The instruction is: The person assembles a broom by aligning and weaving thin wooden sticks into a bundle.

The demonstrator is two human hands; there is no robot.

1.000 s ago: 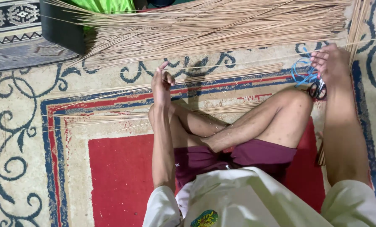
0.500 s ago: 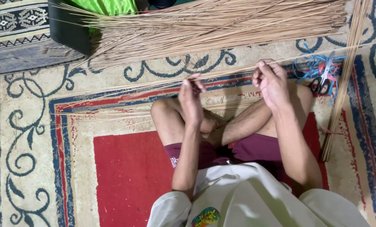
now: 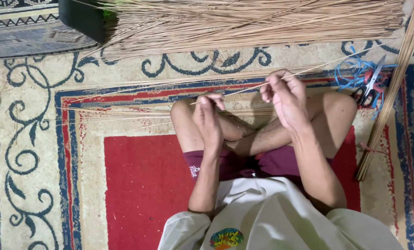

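A thin palm-leaf stick is pinched at its near-left end by the left hand and further right by the right hand, fingers closed; scissors lie at the right.

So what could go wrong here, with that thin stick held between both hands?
The thin stick is pinched between the left hand and the right hand; it looks slender enough to snap or splinter into a finger if bent. The scissors lie close beside the person's knee on tangled blue string, so a shifting leg might catch them. The loose sticks across the carpet could scatter.
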